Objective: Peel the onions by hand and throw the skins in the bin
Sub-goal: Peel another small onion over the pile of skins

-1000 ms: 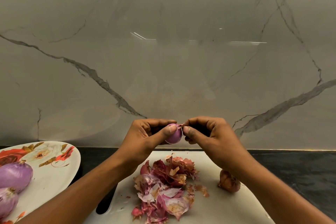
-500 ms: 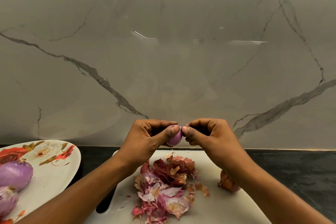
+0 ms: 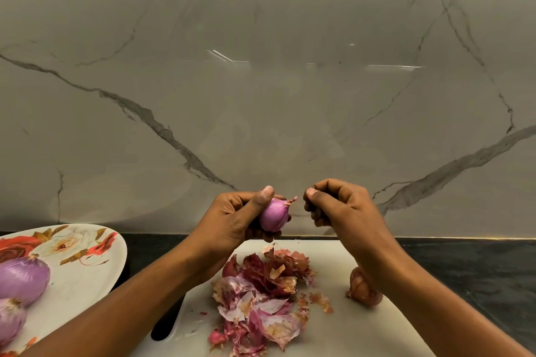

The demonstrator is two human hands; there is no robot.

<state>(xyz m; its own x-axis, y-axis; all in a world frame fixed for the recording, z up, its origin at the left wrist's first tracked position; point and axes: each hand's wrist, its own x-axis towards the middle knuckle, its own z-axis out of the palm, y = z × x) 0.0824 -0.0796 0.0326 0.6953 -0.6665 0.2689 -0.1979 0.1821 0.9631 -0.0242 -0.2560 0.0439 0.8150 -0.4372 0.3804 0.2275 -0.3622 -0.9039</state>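
Above the white board [image 3: 342,333], the left hand [image 3: 232,219] is gripping a small purple onion [image 3: 274,216], with its thumb pressing on top. A dry tip of skin is sticking out of the onion's end. The right hand [image 3: 340,206] is hanging just beside it, not touching, with its fingers curled in tight; no skin is showing in them. A pile of skins [image 3: 261,295] is lying on the board, and a brown onion [image 3: 364,291] is waiting by the right arm. The smooth onion could slip out if the thumb is squeezing too hard. Skins could drop while being carried, because no bin is showing nearby.
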